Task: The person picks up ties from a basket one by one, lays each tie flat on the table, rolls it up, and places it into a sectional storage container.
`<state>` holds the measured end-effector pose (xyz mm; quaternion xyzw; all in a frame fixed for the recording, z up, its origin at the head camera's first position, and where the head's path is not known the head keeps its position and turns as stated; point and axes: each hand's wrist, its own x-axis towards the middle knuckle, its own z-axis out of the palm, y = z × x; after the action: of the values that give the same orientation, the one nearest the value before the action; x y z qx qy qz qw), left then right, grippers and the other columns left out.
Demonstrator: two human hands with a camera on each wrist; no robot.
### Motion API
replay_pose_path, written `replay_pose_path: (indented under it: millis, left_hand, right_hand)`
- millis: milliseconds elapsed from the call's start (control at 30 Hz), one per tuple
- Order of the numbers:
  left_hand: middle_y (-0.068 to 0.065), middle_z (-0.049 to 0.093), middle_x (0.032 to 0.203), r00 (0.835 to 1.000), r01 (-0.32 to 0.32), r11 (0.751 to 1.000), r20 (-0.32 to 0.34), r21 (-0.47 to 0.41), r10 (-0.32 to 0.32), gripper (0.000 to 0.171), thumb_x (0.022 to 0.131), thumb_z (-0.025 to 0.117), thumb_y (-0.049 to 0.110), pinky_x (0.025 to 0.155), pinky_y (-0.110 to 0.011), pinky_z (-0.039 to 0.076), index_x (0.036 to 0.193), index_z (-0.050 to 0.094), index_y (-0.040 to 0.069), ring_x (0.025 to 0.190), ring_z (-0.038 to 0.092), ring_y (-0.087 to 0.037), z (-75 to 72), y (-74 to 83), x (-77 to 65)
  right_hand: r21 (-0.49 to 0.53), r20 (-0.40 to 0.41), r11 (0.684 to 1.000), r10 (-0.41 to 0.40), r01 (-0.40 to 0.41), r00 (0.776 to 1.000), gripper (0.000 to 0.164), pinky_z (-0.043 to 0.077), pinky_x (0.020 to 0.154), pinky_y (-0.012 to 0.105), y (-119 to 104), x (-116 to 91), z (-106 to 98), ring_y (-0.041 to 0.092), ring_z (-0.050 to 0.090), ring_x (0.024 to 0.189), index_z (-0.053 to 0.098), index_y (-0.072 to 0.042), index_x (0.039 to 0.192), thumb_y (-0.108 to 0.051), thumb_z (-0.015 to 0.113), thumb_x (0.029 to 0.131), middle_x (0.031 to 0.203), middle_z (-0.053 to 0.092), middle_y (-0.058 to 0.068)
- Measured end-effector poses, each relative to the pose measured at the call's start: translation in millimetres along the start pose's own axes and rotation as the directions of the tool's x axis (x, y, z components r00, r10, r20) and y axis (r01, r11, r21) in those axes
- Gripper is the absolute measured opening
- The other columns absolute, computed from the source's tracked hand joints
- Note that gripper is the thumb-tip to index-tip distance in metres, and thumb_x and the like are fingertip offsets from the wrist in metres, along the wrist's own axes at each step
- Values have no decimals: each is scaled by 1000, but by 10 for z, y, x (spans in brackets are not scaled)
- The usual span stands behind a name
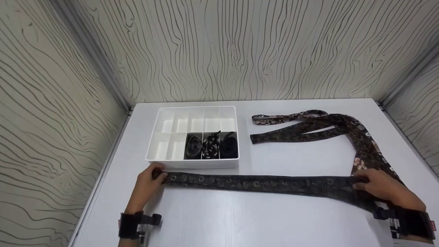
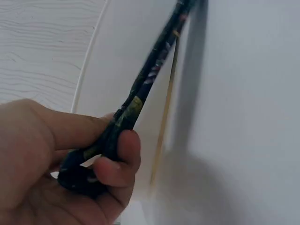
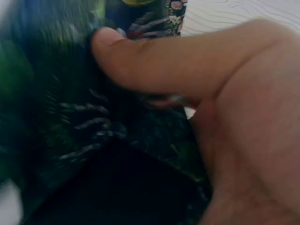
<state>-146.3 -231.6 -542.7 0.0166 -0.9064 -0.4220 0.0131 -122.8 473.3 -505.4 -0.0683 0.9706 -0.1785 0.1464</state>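
Observation:
A dark patterned necktie (image 1: 253, 183) stretches sideways between my two hands, in front of the white box. My left hand (image 1: 151, 181) grips its folded end; in the left wrist view a small loop of the tie (image 2: 82, 180) curls between thumb and fingers. At the wide end, my right hand (image 1: 380, 185) pinches the fabric, its thumb lying across the green and navy pattern (image 3: 89, 112) in the right wrist view. The tie widens toward the right hand.
A white divided box (image 1: 192, 164) stands behind the tie, with rolled neckties (image 1: 193, 145) in three front compartments at the right. Floral neckties (image 1: 363, 133) lie unrolled at the back right, one running down beside the right hand. Wood-patterned panels (image 1: 219, 51) border the white table (image 1: 219, 219).

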Motion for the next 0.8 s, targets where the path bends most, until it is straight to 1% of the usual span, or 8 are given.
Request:
replay_pose_path:
  millis: [67, 133, 233, 300, 400, 567, 633, 800]
  left_hand:
    - [-19, 73, 123, 999, 41, 999, 1, 12, -41, 22, 99, 71, 6, 104, -52, 51, 120, 69, 2, 120, 66, -35, -23, -37, 8]
    - [-23, 71, 126, 997, 81, 996, 5, 22, -82, 24, 99, 70, 8, 106, -56, 50, 122, 68, 0, 124, 65, -40, -35, -62, 9]
    - [-27, 68, 132, 992, 126, 992, 22, 31, -126, 31, 100, 69, 12, 109, -60, 49, 127, 65, -4, 128, 62, -43, -64, -88, 13]
    - [-29, 66, 134, 989, 140, 989, 35, 45, -142, 34, 100, 68, 12, 109, -62, 48, 129, 64, -5, 129, 61, -45, -90, -93, 14]
    - [-30, 66, 133, 987, 153, 987, 42, 43, -155, 35, 98, 69, 11, 106, -61, 50, 129, 64, -5, 126, 62, -45, -116, -98, 24]
    - [-28, 69, 128, 984, 175, 984, -3, 35, -175, 32, 100, 67, 11, 100, -58, 52, 127, 66, -4, 119, 65, -42, -145, -120, 24]
    - [-28, 69, 127, 983, 182, 982, -25, 43, -181, 31, 101, 67, 13, 100, -58, 52, 127, 66, -5, 119, 66, -41, -161, -138, 18]
    - [-28, 69, 123, 982, 190, 980, -28, 55, -189, 33, 100, 67, 16, 97, -57, 53, 124, 66, -7, 116, 66, -41, -190, -179, 18]
  right_hand:
    - [-4, -26, 1000, 10, -10, 1000, 16, 53, 73, 46, 35, 7, 20, 23, 65, 84, 72, -7, 105, -18, 77, 95, 95, 74, 9]
    - [-1, -52, 1000, 29, -30, 998, 30, 56, 75, 53, 56, 0, 41, 33, 69, 88, 70, -7, 111, -30, 80, 94, 101, 75, 17]
    - [29, -38, 997, 71, -69, 997, 52, 55, 79, 62, 63, -14, 45, 42, 69, 95, 65, -4, 121, -37, 87, 87, 113, 72, 27]
    - [51, 2, 996, 80, -80, 997, 61, 55, 81, 62, 77, -19, 46, 42, 68, 98, 63, -2, 124, -36, 90, 83, 116, 69, 30]
    - [50, 5, 996, 69, -69, 998, 52, 55, 80, 54, 96, -22, 55, 34, 67, 95, 64, 0, 120, -28, 89, 84, 110, 71, 25]
    - [14, -194, 1000, 8, -6, 981, 45, 47, 86, 63, 21, -83, 136, 44, 58, 105, 69, -4, 113, -29, 91, 83, 117, 67, 27]
    - [30, -232, 999, -10, 17, 973, 46, 45, 86, 64, -40, -123, 200, 43, 53, 109, 72, -9, 111, -31, 94, 78, 120, 66, 25]
    - [95, -104, 993, -62, 72, 993, 32, 46, 76, 37, -109, -178, 334, 18, 52, 95, 72, -18, 97, -29, 94, 77, 106, 65, 6]
